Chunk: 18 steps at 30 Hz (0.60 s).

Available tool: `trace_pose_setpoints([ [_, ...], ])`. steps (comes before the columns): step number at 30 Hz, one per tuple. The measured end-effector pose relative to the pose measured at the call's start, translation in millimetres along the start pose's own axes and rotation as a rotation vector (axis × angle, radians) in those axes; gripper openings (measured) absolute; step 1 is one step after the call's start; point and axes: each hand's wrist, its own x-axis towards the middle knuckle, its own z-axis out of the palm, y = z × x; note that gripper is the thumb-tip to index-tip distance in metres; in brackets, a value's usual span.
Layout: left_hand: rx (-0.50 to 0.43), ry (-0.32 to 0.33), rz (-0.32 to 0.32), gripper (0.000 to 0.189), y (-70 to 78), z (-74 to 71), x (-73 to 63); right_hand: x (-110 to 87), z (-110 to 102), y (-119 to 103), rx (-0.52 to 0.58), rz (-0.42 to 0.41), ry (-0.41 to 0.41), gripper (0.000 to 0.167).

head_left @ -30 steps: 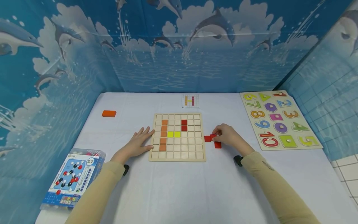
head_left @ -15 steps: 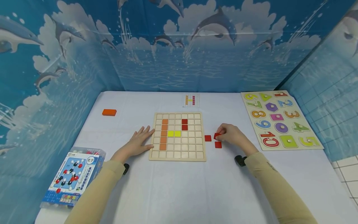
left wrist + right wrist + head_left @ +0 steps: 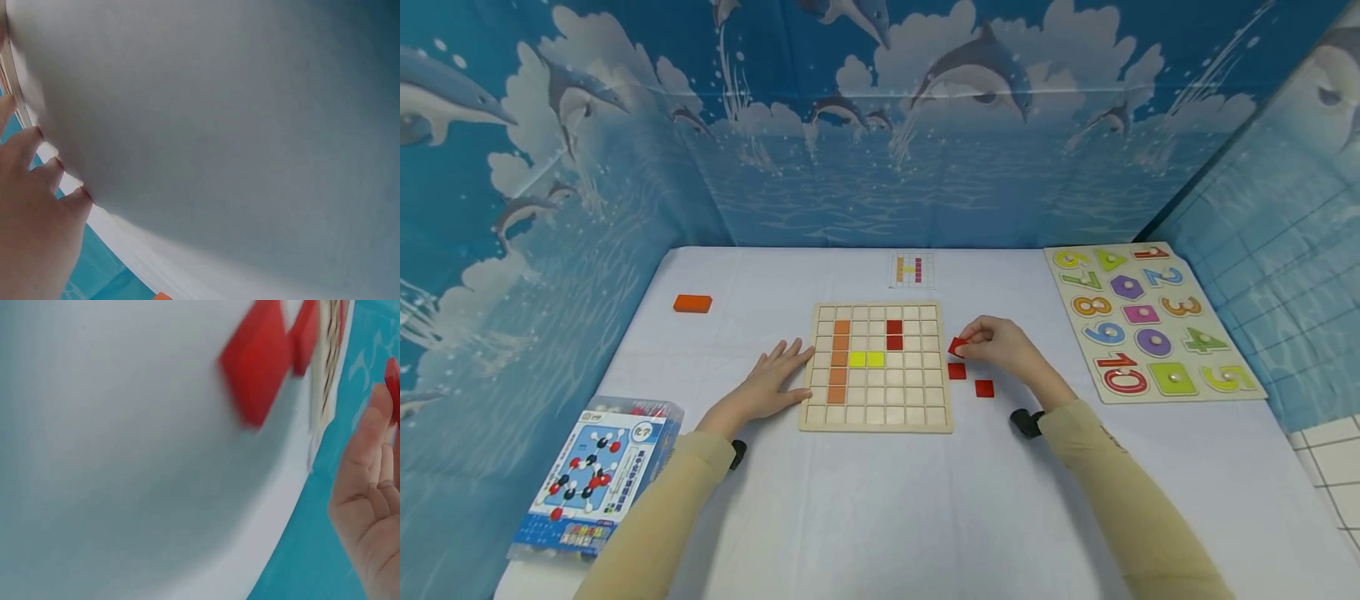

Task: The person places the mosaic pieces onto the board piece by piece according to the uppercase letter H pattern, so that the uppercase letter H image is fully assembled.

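A wooden grid board (image 3: 917, 397) lies mid-table, bearing a column of orange tiles (image 3: 838, 359), two yellow tiles (image 3: 867, 359) and two red tiles (image 3: 894, 335). My left hand (image 3: 763, 387) is spread flat, its fingertips and thumb touching the board's left edge; the left wrist view catches its fingers (image 3: 47, 172). Just right of the board, my right hand (image 3: 1000, 346) pinches a red square tile (image 3: 957, 345) above the table. In the right wrist view that tile (image 3: 392, 378) stands tilted between the fingertips. Two loose red tiles, one near (image 3: 957, 371) and one farther right (image 3: 984, 388), lie below the hand.
A small pattern card (image 3: 912, 271) lies behind the board. An orange block (image 3: 692, 303) sits at the back left. A number-and-shape puzzle board (image 3: 1150, 321) occupies the right side, and a boxed molecule model set (image 3: 597, 475) the front left. Printed cloth walls enclose the table.
My right hand has lifted one red tile from among the loose ones and moved it left and a little away, toward the board. The left hand stays at the board's edge.
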Motion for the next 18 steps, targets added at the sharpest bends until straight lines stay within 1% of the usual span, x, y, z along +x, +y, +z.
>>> trace_pose_setpoints([
  [6,0.0,0.002,-0.006,0.076,1.8,0.0,-1.1,5.8,14.6,-20.8,0.08,-0.006,-0.013,0.031],
  [12,-0.005,0.002,-0.006,0.076,1.2,0.7,-1.1,11.0,32.4,-38.8,0.161,-0.031,-0.027,0.029],
  [15,-0.003,0.003,-0.007,0.076,1.0,1.0,-1.3,14.9,40.5,-44.0,0.145,-0.037,-0.02,0.028],
  [18,0.003,0.005,-0.005,0.076,0.7,1.2,-0.9,17.8,46.9,-47.7,0.102,-0.038,-0.014,0.026],
])
